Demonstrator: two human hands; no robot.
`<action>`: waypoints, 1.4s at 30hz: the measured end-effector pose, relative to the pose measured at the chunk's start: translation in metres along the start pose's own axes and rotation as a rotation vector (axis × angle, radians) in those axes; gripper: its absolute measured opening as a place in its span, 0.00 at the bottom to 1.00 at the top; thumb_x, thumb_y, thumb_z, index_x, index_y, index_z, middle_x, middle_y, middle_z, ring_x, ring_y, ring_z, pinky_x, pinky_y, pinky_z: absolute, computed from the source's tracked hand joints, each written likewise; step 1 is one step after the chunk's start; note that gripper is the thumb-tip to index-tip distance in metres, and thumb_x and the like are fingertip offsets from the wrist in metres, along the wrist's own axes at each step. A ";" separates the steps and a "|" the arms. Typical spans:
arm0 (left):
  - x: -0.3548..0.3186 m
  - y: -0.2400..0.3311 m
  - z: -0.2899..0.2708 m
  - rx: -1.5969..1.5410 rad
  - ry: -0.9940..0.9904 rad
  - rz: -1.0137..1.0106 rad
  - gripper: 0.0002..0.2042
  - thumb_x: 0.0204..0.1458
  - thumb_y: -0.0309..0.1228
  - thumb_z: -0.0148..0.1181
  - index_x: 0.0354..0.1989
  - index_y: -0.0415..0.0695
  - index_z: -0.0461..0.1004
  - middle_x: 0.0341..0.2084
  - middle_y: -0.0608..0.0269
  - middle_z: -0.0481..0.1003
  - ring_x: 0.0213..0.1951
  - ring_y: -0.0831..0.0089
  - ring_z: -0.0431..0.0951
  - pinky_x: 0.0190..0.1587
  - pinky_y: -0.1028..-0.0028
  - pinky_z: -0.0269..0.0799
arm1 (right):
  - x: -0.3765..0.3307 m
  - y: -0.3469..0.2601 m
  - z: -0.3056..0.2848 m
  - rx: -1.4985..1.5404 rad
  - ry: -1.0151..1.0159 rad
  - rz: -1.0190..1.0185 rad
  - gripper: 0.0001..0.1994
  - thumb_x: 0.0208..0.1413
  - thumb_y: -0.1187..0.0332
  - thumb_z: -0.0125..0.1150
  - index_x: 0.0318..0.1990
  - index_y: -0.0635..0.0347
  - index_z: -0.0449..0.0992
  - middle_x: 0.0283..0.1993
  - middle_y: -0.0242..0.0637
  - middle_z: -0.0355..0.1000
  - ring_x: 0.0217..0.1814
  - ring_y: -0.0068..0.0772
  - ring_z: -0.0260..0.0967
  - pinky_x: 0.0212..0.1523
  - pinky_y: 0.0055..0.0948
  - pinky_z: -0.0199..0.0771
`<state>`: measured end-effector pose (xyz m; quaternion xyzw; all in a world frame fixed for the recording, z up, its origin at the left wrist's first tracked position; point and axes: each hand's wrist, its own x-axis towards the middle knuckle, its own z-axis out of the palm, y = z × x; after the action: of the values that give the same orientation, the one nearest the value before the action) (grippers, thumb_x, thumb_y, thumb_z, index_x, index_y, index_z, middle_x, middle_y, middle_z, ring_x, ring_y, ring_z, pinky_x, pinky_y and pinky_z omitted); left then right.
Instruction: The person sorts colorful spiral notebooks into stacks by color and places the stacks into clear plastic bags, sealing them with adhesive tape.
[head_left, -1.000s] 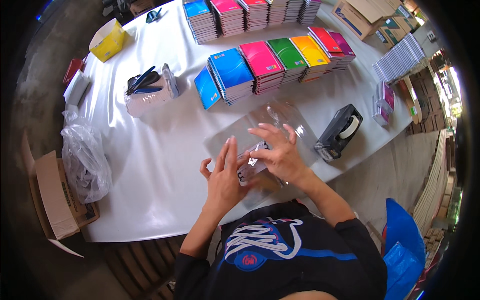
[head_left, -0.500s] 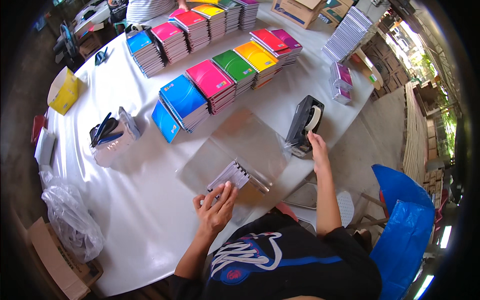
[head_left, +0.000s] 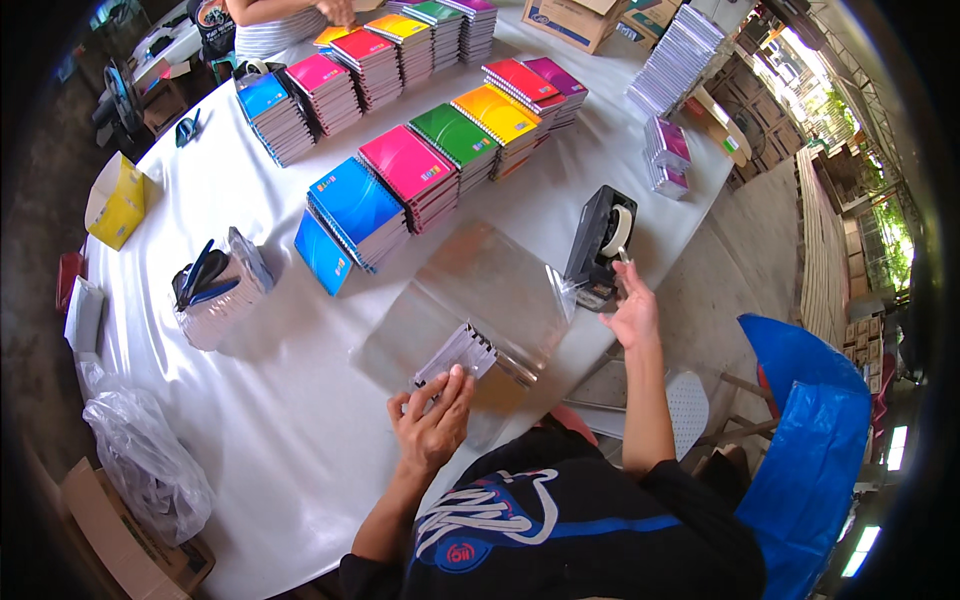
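My left hand (head_left: 433, 418) presses its fingertips onto a small bundle of spiral notebooks (head_left: 458, 358), whose pale side and dark wire binding show. The bundle rests on clear plastic sheets (head_left: 490, 262) spread over the table in front of me. Just beside the black tape dispenser (head_left: 592, 262), my right hand (head_left: 633, 312) is raised with thumb and forefinger pinched on a short strip of clear tape (head_left: 625, 254). The tape roll (head_left: 618, 232) sits in the dispenser.
Stacks of coloured spiral notebooks (head_left: 408, 165) stand in two rows beyond the plastic. A box of pens and scissors (head_left: 215, 300) is at left, near a plastic bag (head_left: 150, 460). Purple notebooks (head_left: 668, 150) lie at right. Another person's hand (head_left: 338, 10) is over the far row.
My right hand has turned palm upward and drawn slightly away from the tape roll. My left hand stays on the bundle. The other person's hand has shifted at the far stacks.
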<state>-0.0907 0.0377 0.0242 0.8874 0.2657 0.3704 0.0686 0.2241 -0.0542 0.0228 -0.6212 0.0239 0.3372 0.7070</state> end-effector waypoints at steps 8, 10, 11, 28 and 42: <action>0.004 0.005 0.006 -0.114 0.096 -0.025 0.10 0.39 0.23 0.67 0.32 0.48 0.80 0.32 0.72 0.77 0.37 0.77 0.76 0.35 0.74 0.59 | -0.007 0.074 -0.070 -0.816 0.170 -0.366 0.17 0.50 0.58 0.62 0.44 0.56 0.79 0.64 0.31 0.56 0.68 0.39 0.46 0.63 0.59 0.37; -0.001 0.003 0.003 -0.093 0.088 -0.056 0.10 0.38 0.22 0.67 0.31 0.47 0.80 0.28 0.71 0.76 0.37 0.77 0.76 0.34 0.74 0.60 | -0.039 0.048 -0.033 -1.474 0.561 -0.546 0.12 0.48 0.60 0.63 0.33 0.58 0.81 0.65 0.35 0.56 0.67 0.39 0.50 0.65 0.41 0.43; -0.001 0.003 0.001 -0.100 0.069 -0.049 0.09 0.38 0.22 0.67 0.31 0.47 0.80 0.27 0.70 0.75 0.37 0.76 0.76 0.34 0.74 0.61 | -0.045 0.043 -0.032 -1.535 0.605 -0.636 0.11 0.48 0.61 0.63 0.33 0.58 0.81 0.62 0.35 0.60 0.64 0.39 0.54 0.64 0.38 0.44; -0.013 0.002 0.012 -0.150 0.045 -0.118 0.17 0.38 0.28 0.67 0.41 0.47 0.75 0.36 0.63 0.75 0.38 0.70 0.74 0.36 0.72 0.63 | -0.134 0.071 0.089 -0.749 -0.584 0.018 0.18 0.52 0.56 0.63 0.22 0.64 0.79 0.14 0.29 0.68 0.16 0.13 0.61 0.17 0.18 0.58; 0.037 0.031 0.000 -0.028 -0.181 -0.099 0.28 0.37 0.31 0.64 0.52 0.63 0.69 0.46 0.65 0.69 0.47 0.71 0.70 0.49 0.59 0.50 | -0.070 0.077 0.024 -0.026 -0.866 0.572 0.28 0.52 0.60 0.63 0.59 0.58 0.62 0.45 0.41 0.71 0.41 0.34 0.71 0.40 0.33 0.73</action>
<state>-0.0563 0.0311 0.0574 0.9019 0.2970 0.2887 0.1227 0.1224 -0.0635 -0.0062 -0.4021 -0.1062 0.7433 0.5240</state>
